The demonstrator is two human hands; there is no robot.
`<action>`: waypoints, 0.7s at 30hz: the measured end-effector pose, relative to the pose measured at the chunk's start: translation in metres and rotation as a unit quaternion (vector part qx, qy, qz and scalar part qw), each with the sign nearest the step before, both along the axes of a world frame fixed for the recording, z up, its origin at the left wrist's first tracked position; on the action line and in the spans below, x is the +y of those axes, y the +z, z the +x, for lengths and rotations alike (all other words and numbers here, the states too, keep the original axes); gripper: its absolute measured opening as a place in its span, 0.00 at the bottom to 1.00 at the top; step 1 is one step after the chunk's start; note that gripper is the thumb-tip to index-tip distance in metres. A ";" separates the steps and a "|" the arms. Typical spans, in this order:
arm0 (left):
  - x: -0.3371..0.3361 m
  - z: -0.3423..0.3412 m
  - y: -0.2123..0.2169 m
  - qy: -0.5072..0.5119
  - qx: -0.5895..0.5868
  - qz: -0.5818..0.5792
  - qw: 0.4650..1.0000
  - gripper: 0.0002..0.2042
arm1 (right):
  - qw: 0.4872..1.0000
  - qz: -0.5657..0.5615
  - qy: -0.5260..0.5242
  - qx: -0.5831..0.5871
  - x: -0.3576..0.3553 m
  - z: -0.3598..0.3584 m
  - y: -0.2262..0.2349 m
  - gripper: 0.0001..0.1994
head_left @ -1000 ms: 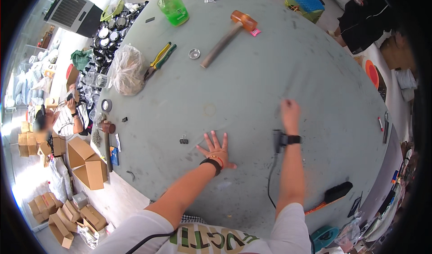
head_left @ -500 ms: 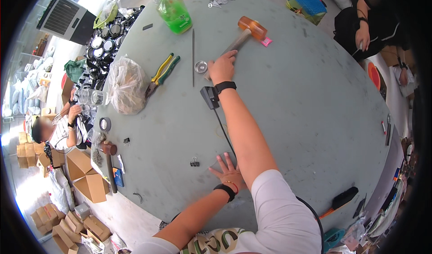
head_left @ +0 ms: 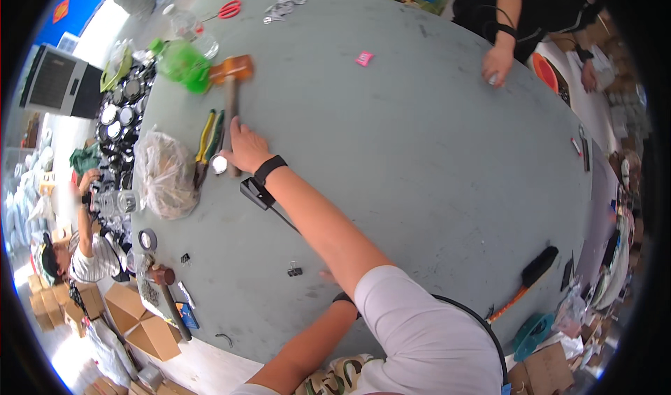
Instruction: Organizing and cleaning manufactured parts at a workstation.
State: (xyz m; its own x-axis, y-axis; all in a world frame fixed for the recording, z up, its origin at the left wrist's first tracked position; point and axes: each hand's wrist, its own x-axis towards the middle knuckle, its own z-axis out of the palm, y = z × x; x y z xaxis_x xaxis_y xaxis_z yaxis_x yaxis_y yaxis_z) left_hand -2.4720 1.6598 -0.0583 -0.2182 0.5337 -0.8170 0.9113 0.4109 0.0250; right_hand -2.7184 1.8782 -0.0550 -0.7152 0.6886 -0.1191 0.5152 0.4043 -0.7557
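Observation:
My right hand [head_left: 247, 147] is closed on the wooden handle of a mallet [head_left: 231, 108] with an amber-orange head, lying on the table. The mallet head rests close beside a green bottle [head_left: 183, 65]. By my thumb sits a small round silver piece [head_left: 219, 164]. Pliers with yellow and green handles [head_left: 208, 140] lie just left of the mallet handle. A small black box [head_left: 257, 193] with a cable is at my right wrist. My left hand [head_left: 327, 276] is mostly hidden behind my right arm; stretched fingertips show near the table top. A black binder clip [head_left: 295, 269] lies left of it.
A knotted plastic bag [head_left: 166, 175] and a second hammer [head_left: 168, 293] lie along the left side. Red scissors [head_left: 229, 9] are at the far edge, a pink packet [head_left: 364, 59] mid-far. A brush [head_left: 538, 266] lies right. Another person's hand [head_left: 498, 65] reaches onto the far right table.
My right hand has moved the mallet left, from the middle toward the green bottle and pliers, leaving the pink packet exposed. The view has shifted. The other person's hand has come onto the table.

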 end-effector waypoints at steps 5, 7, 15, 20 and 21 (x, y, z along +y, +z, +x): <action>0.026 0.004 0.023 -0.030 -0.038 -0.012 0.999 0.46 | 0.973 0.101 -0.185 0.095 0.014 0.168 -0.019 0.30; 0.037 0.002 0.041 0.015 0.000 -0.074 0.997 0.59 | 0.920 0.229 -0.318 0.016 0.010 0.280 -0.045 0.26; 0.036 0.027 0.041 0.011 0.052 -0.032 0.998 0.69 | 0.480 0.308 -0.688 -0.449 -0.206 0.696 0.003 0.25; 0.030 0.051 0.042 0.011 0.073 -0.041 0.996 0.69 | 0.530 0.002 -0.751 -0.395 -0.311 0.729 -0.020 0.15; 0.028 0.050 0.037 0.002 0.075 -0.039 0.996 0.69 | 0.523 -0.002 -0.756 -0.393 -0.310 0.726 -0.025 0.15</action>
State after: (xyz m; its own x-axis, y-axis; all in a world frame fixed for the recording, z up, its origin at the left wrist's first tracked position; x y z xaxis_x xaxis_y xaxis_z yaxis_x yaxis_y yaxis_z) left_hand -2.4216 1.6882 -0.0208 -0.3418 0.4695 -0.8141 0.9012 0.4094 -0.1423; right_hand -1.9929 1.5678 -0.0800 0.9182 0.3951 0.0293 0.3962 -0.9156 -0.0689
